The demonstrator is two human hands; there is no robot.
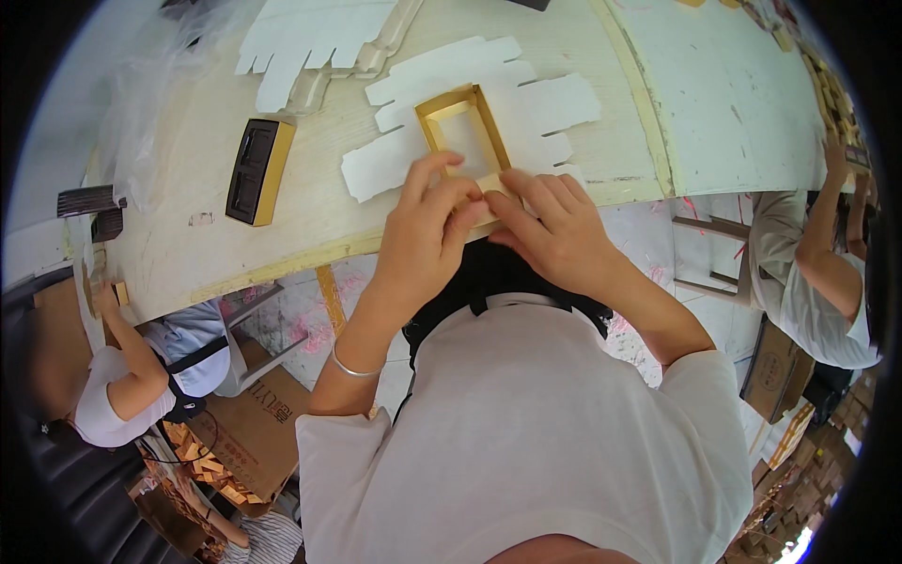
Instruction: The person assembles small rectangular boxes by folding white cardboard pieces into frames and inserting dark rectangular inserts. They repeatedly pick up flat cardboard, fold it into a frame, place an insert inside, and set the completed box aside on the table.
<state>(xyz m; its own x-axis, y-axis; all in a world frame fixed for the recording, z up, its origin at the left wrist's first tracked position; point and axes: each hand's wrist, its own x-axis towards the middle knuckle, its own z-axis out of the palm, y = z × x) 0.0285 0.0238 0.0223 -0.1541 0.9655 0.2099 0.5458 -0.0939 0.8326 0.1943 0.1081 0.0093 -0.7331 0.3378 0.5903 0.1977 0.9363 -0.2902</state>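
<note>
A small gold cardboard box, formed as a rectangular frame with raised walls, lies at the table's near edge on flat white die-cut cardboard blanks. White shows inside its walls. My left hand is closed at the box's near left corner, thumb and fingertips pinching the near wall. Beside it, my right hand pinches the same near end from the right, its fingertips almost touching the left ones. My fingers hide most of that near wall. To the left sits a gold box with a dark brown compartmented insert.
More white blanks and a clear plastic bag lie toward the far left of the table. Dark plastic trays sit at its left end. Co-workers sit left and right; an open brown carton stands on the floor.
</note>
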